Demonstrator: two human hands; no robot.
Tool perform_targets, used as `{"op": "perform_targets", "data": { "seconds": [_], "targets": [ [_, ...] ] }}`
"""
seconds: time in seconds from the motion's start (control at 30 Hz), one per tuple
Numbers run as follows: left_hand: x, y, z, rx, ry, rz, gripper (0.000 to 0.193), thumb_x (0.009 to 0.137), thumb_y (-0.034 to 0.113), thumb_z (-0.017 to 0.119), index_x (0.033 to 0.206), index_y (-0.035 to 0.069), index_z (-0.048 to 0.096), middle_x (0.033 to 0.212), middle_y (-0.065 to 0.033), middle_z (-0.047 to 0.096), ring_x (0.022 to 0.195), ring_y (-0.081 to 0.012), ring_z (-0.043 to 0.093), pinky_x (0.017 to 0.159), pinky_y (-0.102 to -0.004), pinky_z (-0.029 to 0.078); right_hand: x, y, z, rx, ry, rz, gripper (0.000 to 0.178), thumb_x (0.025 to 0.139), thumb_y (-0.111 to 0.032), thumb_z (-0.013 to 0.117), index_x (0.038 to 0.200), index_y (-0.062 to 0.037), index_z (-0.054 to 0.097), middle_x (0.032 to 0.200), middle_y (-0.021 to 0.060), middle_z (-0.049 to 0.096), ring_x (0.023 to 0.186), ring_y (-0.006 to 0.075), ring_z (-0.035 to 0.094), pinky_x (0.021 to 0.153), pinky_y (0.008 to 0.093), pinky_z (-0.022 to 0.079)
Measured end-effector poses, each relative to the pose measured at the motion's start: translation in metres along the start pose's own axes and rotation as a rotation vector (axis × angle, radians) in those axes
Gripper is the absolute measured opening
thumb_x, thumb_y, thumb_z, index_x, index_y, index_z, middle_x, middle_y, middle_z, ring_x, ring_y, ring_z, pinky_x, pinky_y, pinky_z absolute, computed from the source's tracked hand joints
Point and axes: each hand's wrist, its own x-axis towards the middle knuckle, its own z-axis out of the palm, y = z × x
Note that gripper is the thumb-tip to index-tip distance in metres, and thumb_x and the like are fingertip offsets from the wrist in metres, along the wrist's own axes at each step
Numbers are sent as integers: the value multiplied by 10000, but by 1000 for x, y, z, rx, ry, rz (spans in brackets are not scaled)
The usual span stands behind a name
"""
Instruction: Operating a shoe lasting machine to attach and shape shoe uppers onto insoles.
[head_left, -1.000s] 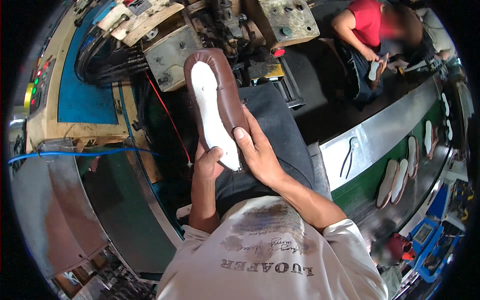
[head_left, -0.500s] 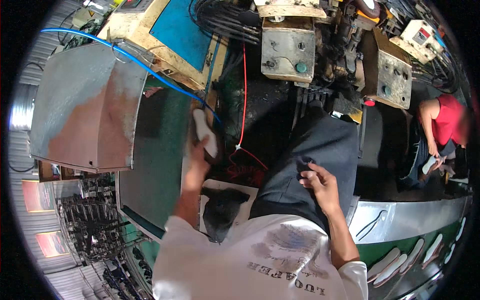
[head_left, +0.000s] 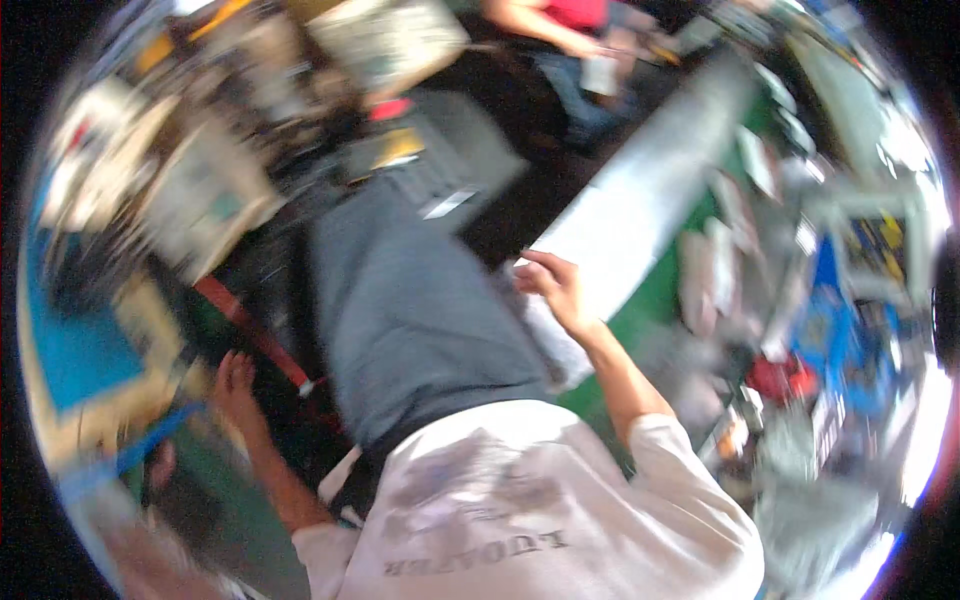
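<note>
My left hand [head_left: 238, 388] hangs low at the left with its fingers stretched out, beside the red hose [head_left: 250, 328]; nothing shows in it. My right hand [head_left: 556, 290] is raised beside my right thigh, over the edge of the bright metal ledge [head_left: 640, 215]. Its fingers are curled in, and a dark speck shows at the fingertips, too blurred to name. To its right, long pale shoe-shaped pieces [head_left: 698, 275] rest on the green surface [head_left: 640, 352], the nearest of them apart from my hand.
Machine control boxes [head_left: 205, 205] and a blue panel [head_left: 85, 345] stand at the left. A co-worker in red [head_left: 580, 12] sits at the far side, holding a pale piece [head_left: 600, 75]. Blue and red items [head_left: 785, 380] are heaped at the right. Motion smears much.
The view has swung to the right, bringing the green surface and its pale pieces closer. My left hand has come away from the white shoe-shaped piece. My right hand is now by the metal ledge.
</note>
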Motion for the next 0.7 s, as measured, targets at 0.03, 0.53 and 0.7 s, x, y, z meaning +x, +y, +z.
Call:
{"op": "perform_targets", "data": {
  "seconds": [0.03,0.53,0.7],
  "targets": [
    [-5,-1,31,-29,-75,15,402,1133,152,617,1469,-69,624,1361,-213,716,1234,-295,717,1099,-404,577,-2,18,-42,-207,126,-17,410,1120,-207,623,1424,64,665,1163,191,805,1052,248,788,965,388,628],
    [-25,56,196,308,-470,185,360,1150,89,532,1443,-87,646,1327,-176,744,1174,-248,736,1054,-363,592,-103,151,-435,-776,746,326,1067,894,-399,866,1724,-54,290,1499,322,629,1342,509,639,1136,528,511],
    [-51,81,240,298,-491,107,373,1140,95,563,1455,-92,635,1343,-210,734,1187,-267,738,1061,-382,597,-63,135,-393,-670,837,388,1025,920,-376,843,1743,-139,281,1537,308,608,1314,502,661,1139,508,517]
  ]
}}
